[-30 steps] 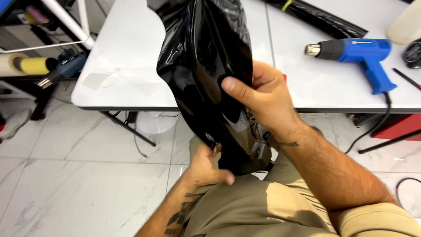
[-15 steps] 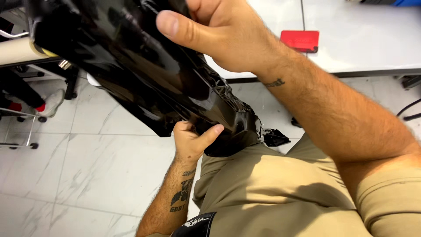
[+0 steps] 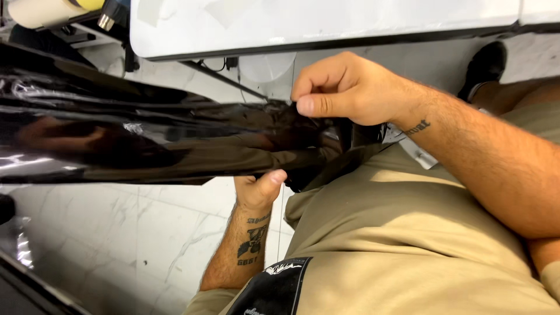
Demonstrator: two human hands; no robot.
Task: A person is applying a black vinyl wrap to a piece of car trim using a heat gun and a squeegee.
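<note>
So in the head view, there's a big sheet of glossy black film [image 3: 146, 140] stretched out sideways across the left and middle of the shot, held up in the air over the person's lap, not resting on anything. It's super shiny, you can see reflections all over it. The right hand [image 3: 350, 90] is on top at the film's right end, fingers curled shut with thumb and forefinger pinching the crinkled upper edge. The left hand [image 3: 259, 189] comes up from underneath, fingers wrapped behind the lower edge and thumb pressed on the near side, so it's gripping the film too, just below and a bit left of the right hand. Both forearms have tattoos. The person is sitting in tan trousers [image 3: 408, 245], and the bunched end of the film sits right above the thigh. Past the film, along the top of the shot, you get the near edge of a white bench [image 3: 326, 23], with pale marble-look floor tiles [image 3: 116, 233] below. A roll of cream-coloured material [image 3: 41, 10] pokes in at the top left corner, off the bench's left end.
</note>
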